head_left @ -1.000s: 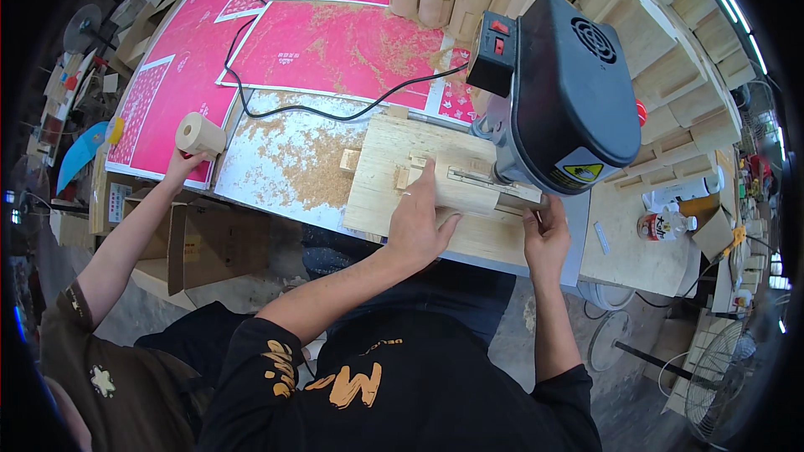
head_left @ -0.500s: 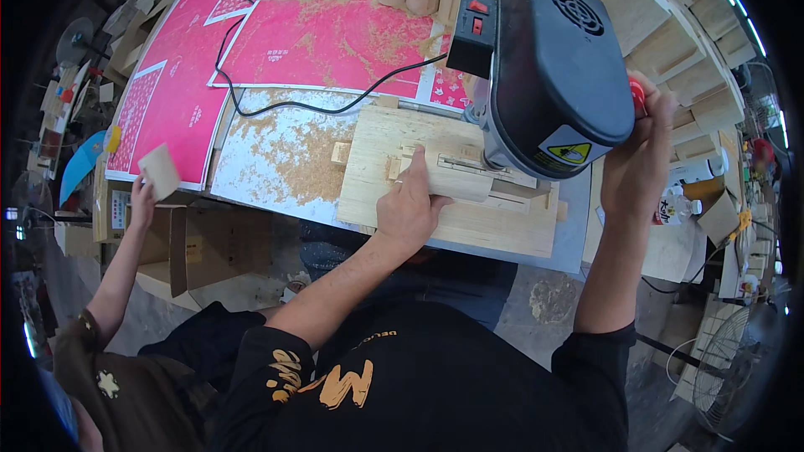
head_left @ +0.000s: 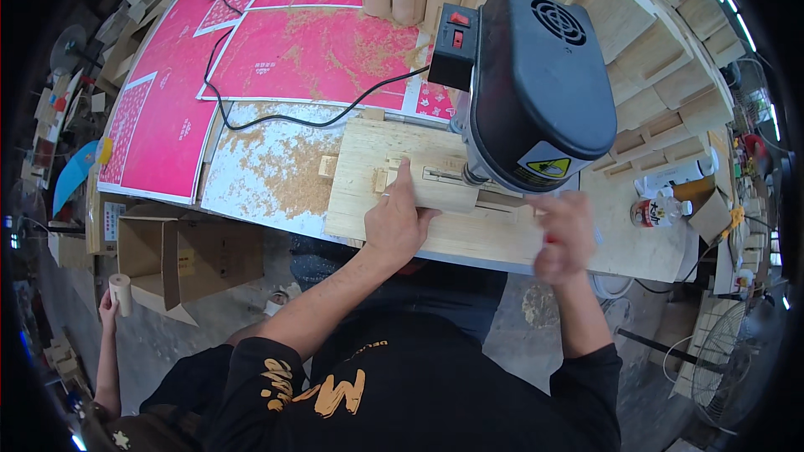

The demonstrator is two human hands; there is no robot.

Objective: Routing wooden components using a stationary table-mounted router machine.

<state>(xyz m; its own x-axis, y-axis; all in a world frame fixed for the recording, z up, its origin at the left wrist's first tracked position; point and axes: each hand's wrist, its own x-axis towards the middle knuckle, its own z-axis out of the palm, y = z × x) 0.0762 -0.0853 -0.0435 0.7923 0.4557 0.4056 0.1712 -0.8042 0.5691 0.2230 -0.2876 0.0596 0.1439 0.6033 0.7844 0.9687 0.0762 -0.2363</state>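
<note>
My left hand (head_left: 394, 222) presses a pale, rounded wooden block (head_left: 452, 197) into place, index finger stretched along it and thumb at its near side. The block lies on a flat wooden jig board (head_left: 347, 192) under the black drill press (head_left: 544, 75). The drill's chuck (head_left: 476, 174) is low over the block's slotted top; the bit's tip is hidden. At the near right of the machine, my right hand (head_left: 565, 238) is blurred by motion, closed around the red knob of the press's lever.
Sawdust covers the white tabletop (head_left: 251, 146) and pink sheets (head_left: 318, 50). A black cord (head_left: 293, 123) crosses them. Wooden pieces (head_left: 678, 75) are stacked behind and right. A bottle (head_left: 657, 211) stands at right. At lower left, a co-worker's hand (head_left: 107, 310) holds a wooden cylinder (head_left: 121, 295) near a cardboard box (head_left: 209, 251).
My right hand has swung the lever's red knob down and toward me. My left hand stays on the block. The co-worker's hand has moved down and left, away from the table edge.
</note>
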